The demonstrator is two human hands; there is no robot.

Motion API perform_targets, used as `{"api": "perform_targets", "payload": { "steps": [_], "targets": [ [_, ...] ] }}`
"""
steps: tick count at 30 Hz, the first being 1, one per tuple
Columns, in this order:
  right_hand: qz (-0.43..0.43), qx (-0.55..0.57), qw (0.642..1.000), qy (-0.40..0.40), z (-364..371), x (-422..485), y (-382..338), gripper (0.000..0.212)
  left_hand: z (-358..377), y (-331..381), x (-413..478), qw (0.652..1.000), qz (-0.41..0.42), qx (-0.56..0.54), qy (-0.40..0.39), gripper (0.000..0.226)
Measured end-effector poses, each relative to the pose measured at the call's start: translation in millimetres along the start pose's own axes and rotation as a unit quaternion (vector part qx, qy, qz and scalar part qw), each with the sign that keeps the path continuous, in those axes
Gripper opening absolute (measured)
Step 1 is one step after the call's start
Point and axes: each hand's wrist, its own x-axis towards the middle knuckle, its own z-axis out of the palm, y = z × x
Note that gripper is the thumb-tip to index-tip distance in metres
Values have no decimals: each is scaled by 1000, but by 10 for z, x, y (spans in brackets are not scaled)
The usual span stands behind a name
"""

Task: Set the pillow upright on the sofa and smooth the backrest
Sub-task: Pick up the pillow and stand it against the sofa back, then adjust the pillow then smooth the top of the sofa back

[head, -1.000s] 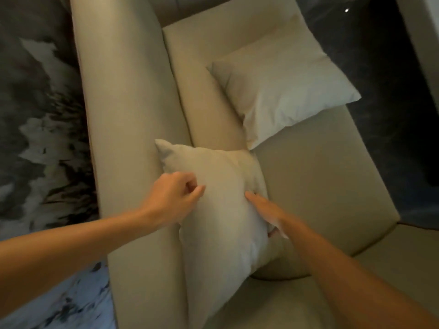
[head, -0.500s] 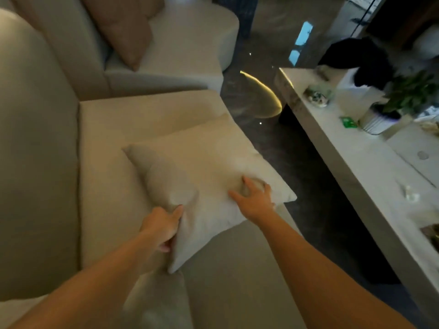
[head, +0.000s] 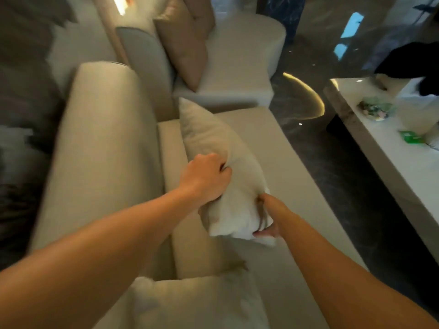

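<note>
A cream pillow (head: 213,148) is raised on edge over the sofa seat (head: 273,162), tilted and close to the beige backrest (head: 102,150). My left hand (head: 205,178) grips its upper edge in a fist. My right hand (head: 267,218) clutches its lower near corner, the fingers partly hidden under the fabric. A second cream pillow (head: 197,302) stands against the backrest at the bottom of the view, under my left forearm.
A tan cushion (head: 183,46) leans on the adjoining sofa section (head: 240,60) beyond. A white low table (head: 389,150) with small items stands at the right, across a strip of dark glossy floor (head: 332,162).
The pillow lay flat on the seat with both hands on its near edge; it is now lifted onto its edge. My view has swung up and left.
</note>
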Motion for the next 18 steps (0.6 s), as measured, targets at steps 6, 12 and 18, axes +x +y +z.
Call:
{"api": "perform_targets", "payload": {
  "steps": [6,12,18],
  "targets": [
    [21,-19,994,-109,1525,-583,-17,44,-837,-939,-308,987,-132,86,-23,52],
    [-65,-78,990,-99,1551,-1020,409,42,-823,-1167,-816,992,-102,23,-63,39],
    [-168,-385,901,-113,1059,-1634,1060,36,-737,-1010,-1592,997,-76,13,-21,35]
  ]
}}
